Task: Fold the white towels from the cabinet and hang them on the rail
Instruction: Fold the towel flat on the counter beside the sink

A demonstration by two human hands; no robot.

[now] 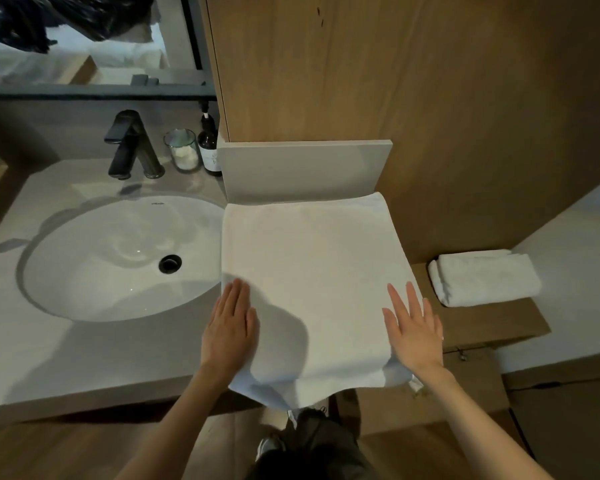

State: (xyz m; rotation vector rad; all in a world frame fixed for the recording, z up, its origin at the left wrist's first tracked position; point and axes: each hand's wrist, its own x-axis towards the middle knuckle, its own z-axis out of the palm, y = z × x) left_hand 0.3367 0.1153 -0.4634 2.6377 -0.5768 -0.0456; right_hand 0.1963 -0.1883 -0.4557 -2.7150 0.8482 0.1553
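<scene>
A white towel (312, 271) lies spread flat on the counter to the right of the sink, its near edge hanging over the counter's front. My left hand (230, 329) lies flat on the towel's near left part, fingers straight and together. My right hand (414, 329) presses flat on its near right edge, fingers spread. A second white towel (484, 277), folded, sits on a lower wooden shelf to the right. No rail is in view.
A white oval sink (94, 258) with a black faucet (130, 145) fills the left of the grey counter (32, 341). A glass jar (182, 150) and a dark pump bottle (210, 143) stand behind it. A wooden cabinet wall (361, 64) rises behind the towel.
</scene>
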